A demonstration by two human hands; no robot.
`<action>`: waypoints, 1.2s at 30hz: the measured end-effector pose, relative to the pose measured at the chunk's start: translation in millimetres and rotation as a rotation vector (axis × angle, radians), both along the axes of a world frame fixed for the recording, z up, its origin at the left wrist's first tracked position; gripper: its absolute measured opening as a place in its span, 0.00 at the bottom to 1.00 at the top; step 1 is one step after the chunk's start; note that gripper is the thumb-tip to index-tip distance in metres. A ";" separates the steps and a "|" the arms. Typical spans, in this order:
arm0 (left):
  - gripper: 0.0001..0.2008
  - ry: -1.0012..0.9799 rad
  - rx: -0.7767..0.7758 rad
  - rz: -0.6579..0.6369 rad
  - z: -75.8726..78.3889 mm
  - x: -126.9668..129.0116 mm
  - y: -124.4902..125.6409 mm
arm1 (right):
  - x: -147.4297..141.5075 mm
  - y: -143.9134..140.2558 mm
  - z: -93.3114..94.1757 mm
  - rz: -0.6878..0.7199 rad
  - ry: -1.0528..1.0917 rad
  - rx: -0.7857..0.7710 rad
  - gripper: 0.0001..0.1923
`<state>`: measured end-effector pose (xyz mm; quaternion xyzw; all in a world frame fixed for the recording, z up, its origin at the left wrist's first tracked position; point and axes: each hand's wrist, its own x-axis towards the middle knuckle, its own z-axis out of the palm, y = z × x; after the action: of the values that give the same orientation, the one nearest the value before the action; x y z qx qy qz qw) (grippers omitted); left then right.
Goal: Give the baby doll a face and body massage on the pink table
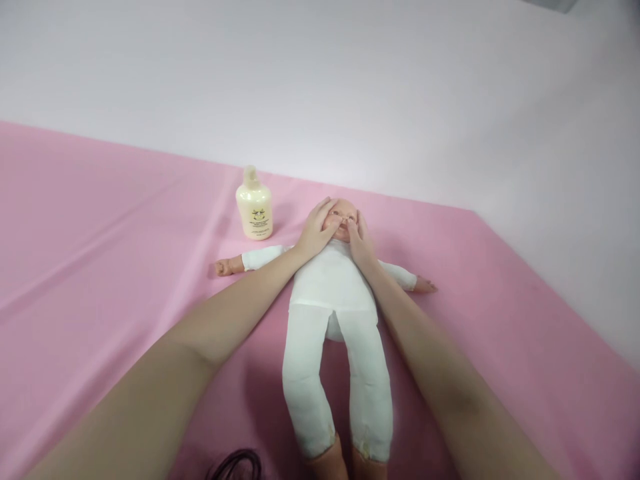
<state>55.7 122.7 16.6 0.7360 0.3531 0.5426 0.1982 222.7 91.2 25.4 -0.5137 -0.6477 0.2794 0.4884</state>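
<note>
On the pink cloth (100, 220): I see the doll (334, 280) on its back, arms out wide.
My left hand (316, 232): cupped on one side of its face (344, 212).
My right hand (362, 241): cupped on the other side, apart from my left.
Yellowish bottle (255, 207): standing up near the doll's arm (263, 257).

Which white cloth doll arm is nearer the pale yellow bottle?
The white cloth arm at picture left; the other arm, at right, lies farther from the bottle.

The pink cloth (100, 200) is softly lit; diffuse shadows are cast beside the doll (333, 280), fine detail is blurred, and the upper-right corner is darkened.
</note>
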 end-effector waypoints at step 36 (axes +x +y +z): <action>0.31 0.000 -0.011 0.001 -0.1 0.3 0.1 | 1.8 5.1 -4.7 -0.039 0.024 -0.043 0.48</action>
<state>56.0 122.8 16.5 0.7347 0.3564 0.5408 0.2018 224.4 96.3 20.7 -0.5334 -0.6253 0.2899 0.4903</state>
